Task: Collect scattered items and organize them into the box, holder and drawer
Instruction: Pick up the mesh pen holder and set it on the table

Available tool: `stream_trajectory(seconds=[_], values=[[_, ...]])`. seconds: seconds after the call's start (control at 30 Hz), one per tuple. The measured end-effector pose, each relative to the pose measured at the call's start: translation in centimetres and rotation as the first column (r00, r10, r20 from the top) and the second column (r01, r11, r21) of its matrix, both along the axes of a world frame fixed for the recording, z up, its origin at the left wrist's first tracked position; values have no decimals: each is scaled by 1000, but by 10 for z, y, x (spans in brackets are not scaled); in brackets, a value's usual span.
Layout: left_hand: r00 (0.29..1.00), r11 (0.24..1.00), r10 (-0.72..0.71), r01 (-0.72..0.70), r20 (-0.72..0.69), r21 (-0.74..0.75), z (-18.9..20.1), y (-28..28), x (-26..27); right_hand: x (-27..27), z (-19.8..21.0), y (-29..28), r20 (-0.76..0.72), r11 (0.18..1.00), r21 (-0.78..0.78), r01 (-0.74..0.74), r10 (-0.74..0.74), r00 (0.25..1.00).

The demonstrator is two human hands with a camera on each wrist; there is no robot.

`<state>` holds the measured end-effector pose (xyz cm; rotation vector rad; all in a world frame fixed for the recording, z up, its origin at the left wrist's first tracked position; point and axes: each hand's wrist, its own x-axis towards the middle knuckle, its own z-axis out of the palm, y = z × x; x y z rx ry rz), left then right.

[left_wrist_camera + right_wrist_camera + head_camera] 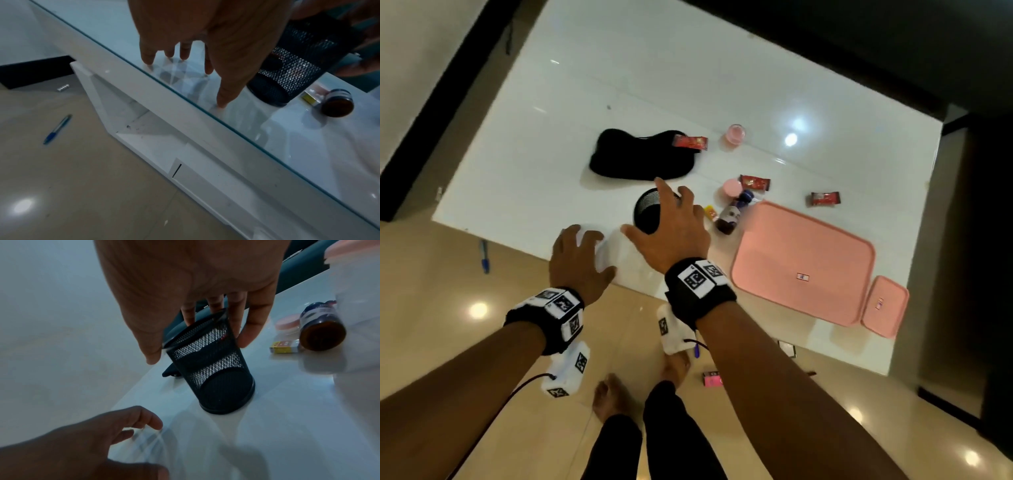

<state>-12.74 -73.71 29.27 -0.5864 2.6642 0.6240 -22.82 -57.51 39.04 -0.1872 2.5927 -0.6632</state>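
Observation:
A black mesh holder stands near the table's front edge. My right hand is spread over its rim, thumb on the left and fingers at the far side; I cannot tell whether they touch it. Left of it lies a clear plastic box, and my left hand rests straight fingertips on it. A white drawer stands open under the table edge. A blue pen lies on the floor.
On the white table lie a black pouch, red candy wrappers, a brown bottle, small pink jars and two pink lids. A pink packet lies on the floor by my feet.

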Motion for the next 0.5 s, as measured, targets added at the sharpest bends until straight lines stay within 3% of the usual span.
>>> stream_trajectory(seconds=[0.13, 0.23, 0.33, 0.4, 0.5], values=[[994, 996, 91, -92, 53, 19, 19, 21, 6, -7, 17, 32, -41, 993, -111, 31, -36, 999], [990, 998, -9, -1, 140, 67, 41, 54, 8, -9, 25, 89, -167, 978, -190, 88, -121, 978], [974, 923, -174, 110, 143, 369, 66, 98, 5, -8, 20, 152, -250, 990, -45, 130, -137, 958], [970, 863, -230, 165, 81, 477, 78, 132, -3, -6, 17, 188, -238, 981, 96, 169, -142, 961], [994, 846, -108, 76, 29, 528, 86, 172, -31, -7, 15, 227, -177, 962, 204, 181, -145, 973]])
